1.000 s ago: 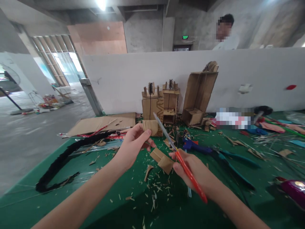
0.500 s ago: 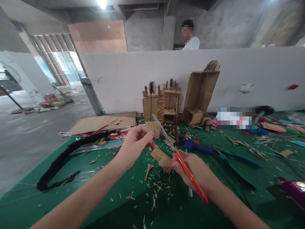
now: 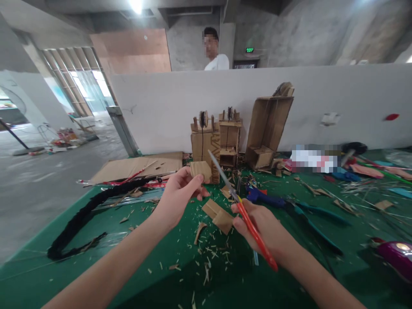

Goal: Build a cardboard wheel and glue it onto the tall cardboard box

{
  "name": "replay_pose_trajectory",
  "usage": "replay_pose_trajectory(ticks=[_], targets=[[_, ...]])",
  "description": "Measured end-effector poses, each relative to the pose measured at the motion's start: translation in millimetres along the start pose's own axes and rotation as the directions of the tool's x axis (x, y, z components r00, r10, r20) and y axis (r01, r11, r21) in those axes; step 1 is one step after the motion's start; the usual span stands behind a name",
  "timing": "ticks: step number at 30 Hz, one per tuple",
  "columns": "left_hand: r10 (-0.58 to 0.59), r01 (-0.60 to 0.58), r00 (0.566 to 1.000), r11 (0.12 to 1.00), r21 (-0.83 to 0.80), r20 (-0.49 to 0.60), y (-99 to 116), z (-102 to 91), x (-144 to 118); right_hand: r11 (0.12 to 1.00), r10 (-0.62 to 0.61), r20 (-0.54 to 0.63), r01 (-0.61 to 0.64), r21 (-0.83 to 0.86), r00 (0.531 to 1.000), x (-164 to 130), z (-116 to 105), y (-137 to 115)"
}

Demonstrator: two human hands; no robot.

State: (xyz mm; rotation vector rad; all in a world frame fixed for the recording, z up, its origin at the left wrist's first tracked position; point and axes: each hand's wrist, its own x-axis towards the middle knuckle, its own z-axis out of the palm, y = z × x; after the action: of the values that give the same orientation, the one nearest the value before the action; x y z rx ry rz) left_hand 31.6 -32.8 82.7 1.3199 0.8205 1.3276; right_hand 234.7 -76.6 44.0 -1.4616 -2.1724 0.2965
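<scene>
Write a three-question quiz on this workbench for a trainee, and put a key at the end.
1. What is the right hand holding?

2. True or false: the left hand pinches a small piece of cardboard.

3. Which of these lies toward the left side of the green tabletop as pictured?
A) teal-handled tool
B) black fluffy strip
C) purple object

Key:
1. Red-handled scissors.
2. True.
3. B.
</scene>
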Motion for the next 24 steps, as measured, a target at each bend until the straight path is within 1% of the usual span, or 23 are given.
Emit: replay_pose_trajectory(ticks=[3,5,8,11,15,18,20,24], targets=[[0.016,-0.016,1.0,1.0,0.004,0.006,-2.6,-2.3,1.4,0.998,0.023,0.09,-0.027,0.051,0.996,1.0,2.8,-1.5],[0.027,-0.027,0.999,0.999,0.025,0.02,-4.1,-3.8,1.9,0.997,0.019,0.104,-0.027,0.077,0.994,1.1,5.2,-1.2],[0.046,-0.052,0.998,0.992,0.117,0.053,-4.9,-5.2,1.5,0.996,0.002,0.116,-0.013,0.092,0.993,0.5,7.2,-0.1],[0.063,-0.077,0.994,0.981,0.179,0.084,-4.1,-5.8,0.9,0.996,0.019,0.147,-0.032,0.085,0.989,-0.1,6.8,-0.3],[0.056,-0.071,0.994,0.982,0.176,0.09,-2.6,-6.3,0.9,0.995,0.058,0.151,-0.069,0.069,0.987,0.0,4.8,-1.6],[0.041,-0.063,0.992,0.979,0.192,0.116,-1.5,-6.9,0.7,0.996,0.073,0.14,-0.079,0.038,0.988,0.5,2.6,-0.8],[0.027,-0.052,0.991,0.98,0.195,0.129,-0.8,-7.3,0.3,0.998,0.052,0.125,-0.055,0.021,0.991,0.2,1.3,0.8],[0.008,-0.025,0.994,0.989,0.143,0.113,1.0,-7.8,0.2,0.999,-0.002,0.119,-0.002,0.035,0.993,-2.4,0.0,3.8]])
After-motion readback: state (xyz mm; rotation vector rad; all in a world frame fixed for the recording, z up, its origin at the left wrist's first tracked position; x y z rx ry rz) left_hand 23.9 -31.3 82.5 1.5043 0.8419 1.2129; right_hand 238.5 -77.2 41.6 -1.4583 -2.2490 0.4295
